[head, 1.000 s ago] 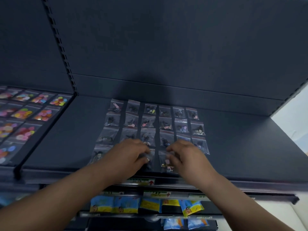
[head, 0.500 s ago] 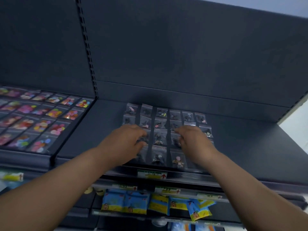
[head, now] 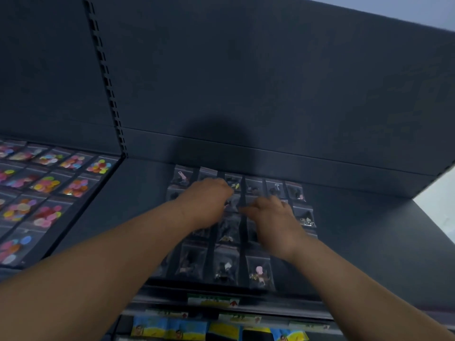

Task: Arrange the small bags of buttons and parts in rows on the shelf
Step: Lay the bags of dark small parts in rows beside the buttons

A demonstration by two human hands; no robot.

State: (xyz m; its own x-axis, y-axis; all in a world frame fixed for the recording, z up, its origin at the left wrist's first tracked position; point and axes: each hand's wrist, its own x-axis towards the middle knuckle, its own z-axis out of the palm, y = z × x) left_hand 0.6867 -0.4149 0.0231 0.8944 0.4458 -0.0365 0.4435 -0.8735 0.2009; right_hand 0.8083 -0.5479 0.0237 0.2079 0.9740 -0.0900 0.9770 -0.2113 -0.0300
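Several small clear bags of dark parts [head: 259,273] lie in a grid of rows on the dark shelf [head: 369,242]. Both of my hands reach over the middle rows. My left hand [head: 206,200] covers bags near the back, its fingertips curled down onto one beside a bag with a yellow part [head: 235,185]. My right hand [head: 273,217] lies flat on the bags to the right, fingers pointing left toward the other hand, holding nothing. The bags under both hands are hidden, and the picture is blurred there.
On the neighbouring shelf to the left lie rows of bags with colourful buttons [head: 46,184]. A slotted upright [head: 108,89] divides the two bays. Price labels [head: 213,301] line the front edge. Blue and yellow packets [head: 170,328] hang below. Bare shelf extends right of the grid.
Both hands have moved from the front row of bags toward the back rows. The view has shifted, so the grid sits further right and the button shelf shows more.
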